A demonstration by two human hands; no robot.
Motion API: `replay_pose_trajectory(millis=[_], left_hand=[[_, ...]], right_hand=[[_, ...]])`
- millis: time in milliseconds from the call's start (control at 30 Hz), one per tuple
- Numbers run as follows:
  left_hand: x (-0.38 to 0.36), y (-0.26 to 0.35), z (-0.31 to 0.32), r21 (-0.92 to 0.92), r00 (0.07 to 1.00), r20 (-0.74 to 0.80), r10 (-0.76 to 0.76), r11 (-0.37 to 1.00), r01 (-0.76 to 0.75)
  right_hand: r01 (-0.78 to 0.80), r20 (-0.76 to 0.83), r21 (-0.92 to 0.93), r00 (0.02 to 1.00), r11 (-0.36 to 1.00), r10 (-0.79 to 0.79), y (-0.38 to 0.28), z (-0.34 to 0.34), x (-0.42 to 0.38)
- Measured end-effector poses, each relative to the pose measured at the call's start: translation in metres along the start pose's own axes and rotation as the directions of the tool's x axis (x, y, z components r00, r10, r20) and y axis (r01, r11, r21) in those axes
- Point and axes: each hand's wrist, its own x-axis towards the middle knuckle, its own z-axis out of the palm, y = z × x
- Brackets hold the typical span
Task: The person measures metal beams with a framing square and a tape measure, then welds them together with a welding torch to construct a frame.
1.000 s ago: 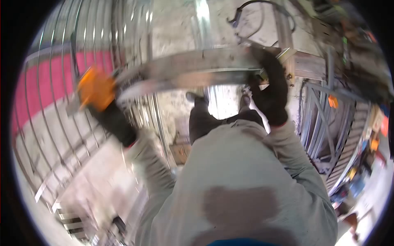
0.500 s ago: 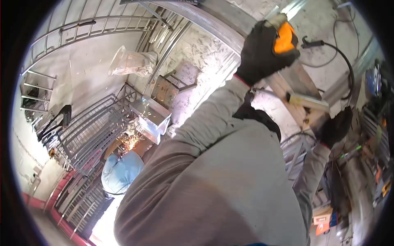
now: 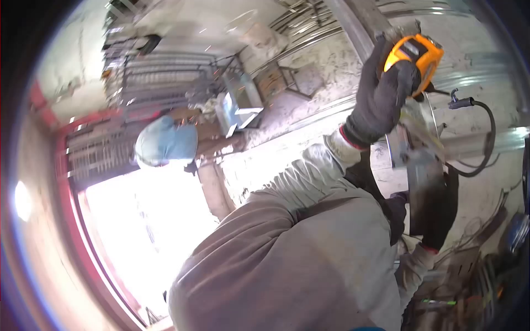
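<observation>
My left hand (image 3: 381,99), in a dark glove, is closed around an orange and black tape measure (image 3: 414,60) beside a long metal beam (image 3: 353,27). A blurred yellowish strip (image 3: 422,132) slants down below the tape measure toward my right hand. My right hand (image 3: 443,207), also gloved and smeared by motion, is at the right edge of a grey metal piece (image 3: 422,176), its fingers along the side and its thumb hidden. To the right of the tape measure lies a clamp-like electrode holder (image 3: 461,102) on a black cable (image 3: 491,138).
A person in a light blue head covering (image 3: 165,140) bends over metal work at the left. Behind that person are stacked metal frames (image 3: 165,77). A bright doorway (image 3: 149,220) opens at lower left. Cables and tools lie at lower right, near green-tipped item (image 3: 441,302).
My view has swung round, bringing the bright doorway into sight. The tape measure now shows its face more fully in my left hand. Sparks by the other person are no longer visible.
</observation>
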Motion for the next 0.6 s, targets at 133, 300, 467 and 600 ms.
replay_pose_trajectory(millis=[133,300,467,600], left_hand=[[-0.098,0.031,0.072,-0.009,0.988,0.021,-0.154,0.988,0.155],[-0.165,0.015,0.123,-0.088,0.968,-0.071,-0.24,0.968,0.234],[-0.181,0.023,0.129,-0.148,0.983,-0.041,-0.18,0.974,0.172],[-0.194,0.0,0.123,-0.319,0.971,-0.053,-0.233,0.926,0.204]], right_hand=[[0.241,0.155,-0.257,0.966,0.936,-0.207,0.002,-0.012,-0.001],[0.544,0.331,-0.25,0.825,0.801,-0.458,0.076,-0.001,0.018],[0.191,0.334,0.183,0.911,0.964,-0.243,0.077,0.0,0.026],[0.141,0.392,0.23,0.892,0.963,-0.224,0.074,-0.006,0.029]])
